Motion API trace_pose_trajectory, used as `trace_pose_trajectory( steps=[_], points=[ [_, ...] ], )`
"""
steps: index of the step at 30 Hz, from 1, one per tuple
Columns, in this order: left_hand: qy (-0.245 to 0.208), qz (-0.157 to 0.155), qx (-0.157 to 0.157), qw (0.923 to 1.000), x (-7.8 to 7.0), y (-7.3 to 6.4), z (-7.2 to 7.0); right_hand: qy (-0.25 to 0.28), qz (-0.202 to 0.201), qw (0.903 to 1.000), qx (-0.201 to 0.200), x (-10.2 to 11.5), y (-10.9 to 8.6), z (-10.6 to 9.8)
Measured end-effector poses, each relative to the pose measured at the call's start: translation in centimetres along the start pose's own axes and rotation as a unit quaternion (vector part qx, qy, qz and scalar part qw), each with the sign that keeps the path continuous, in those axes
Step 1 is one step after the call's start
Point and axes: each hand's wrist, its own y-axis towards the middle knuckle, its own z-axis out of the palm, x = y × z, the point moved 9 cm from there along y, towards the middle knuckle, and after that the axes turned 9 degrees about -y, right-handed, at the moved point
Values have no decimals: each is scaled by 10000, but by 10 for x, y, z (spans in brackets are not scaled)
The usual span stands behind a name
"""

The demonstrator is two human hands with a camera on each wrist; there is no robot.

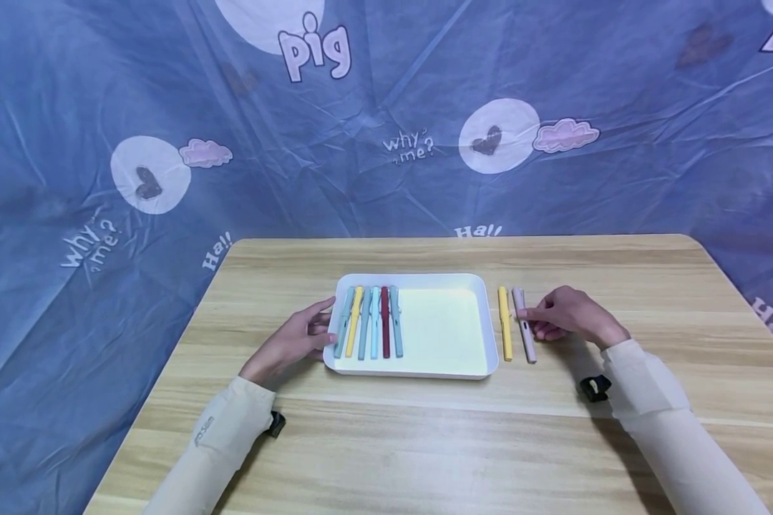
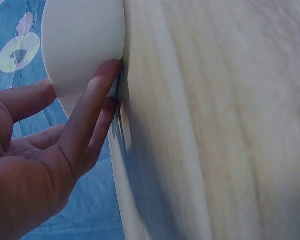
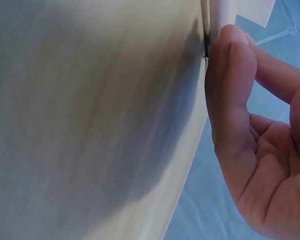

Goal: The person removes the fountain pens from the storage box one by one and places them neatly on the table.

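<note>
A white rectangular tray (image 1: 444, 336) lies on the table, with capped pens side by side in its left half. Among them are a yellow pen (image 1: 354, 322), a dark red pen (image 1: 385, 322), a light blue pen (image 1: 375, 322) and several grey-blue ones. My left hand (image 1: 296, 336) holds the tray's left end, thumb at the rim and fingertips low on the outer wall (image 2: 85, 45). To the tray's right, my right hand (image 1: 570, 315) pinches a lavender pen (image 1: 524, 325) between thumb and fingers. Another yellow pen (image 1: 505, 325) lies between that pen and the tray.
The wooden table (image 1: 412, 443) has a rounded far corner at the right. Behind it hangs a blue printed cloth (image 1: 361, 193), which also runs down the left side. Black straps (image 1: 595, 388) show under both sleeved forearms.
</note>
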Motion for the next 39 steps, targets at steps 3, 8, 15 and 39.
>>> trace_pose_trajectory(
  steps=[3,8,15,39],
  points=[
    [11,1,-14,10000,0,0,0,44,-37,10000,-37,1,-2,-4],
    [19,-10,-11,10000,1,0,-1,281,-85,9995,-104,4,-4,-9],
    [-39,37,29,10000,0,0,0,302,-136,9993,-163,7,-6,-11],
    [-124,122,91,9998,-1,0,0,526,-889,9913,-814,40,-14,-26]
  ],
)
